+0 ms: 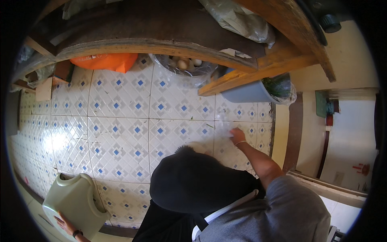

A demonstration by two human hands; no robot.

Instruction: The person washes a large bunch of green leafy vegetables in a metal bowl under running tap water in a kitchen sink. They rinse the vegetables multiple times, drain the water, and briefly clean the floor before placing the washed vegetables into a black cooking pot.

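My right hand point(238, 136), with a thin band at its wrist, is low over the tiled floor point(169, 106) beside my bent knee. Its fingers are closed on a blurred piece of clear plastic point(223, 123), perhaps a bag. At the lower left, my left hand point(64, 224), with a dark wristband, rests flat on a pale green plastic stool point(75, 202), its fingers spread. Small green scraps point(209, 125) lie on the tiles just left of the plastic. Part of a pale round thing point(196, 147) shows behind my black-clad knee; what it is, I cannot tell.
A wooden shelf point(145, 45) spans the top, with crumpled plastic point(242, 22) on it. Beneath are an orange bag point(121, 62), a plastic-lined basin point(193, 72) of eggs or similar round items, and a grey-blue bucket point(248, 90) with greens. A doorway point(294, 133) is right, a cardboard box point(44, 89) left.
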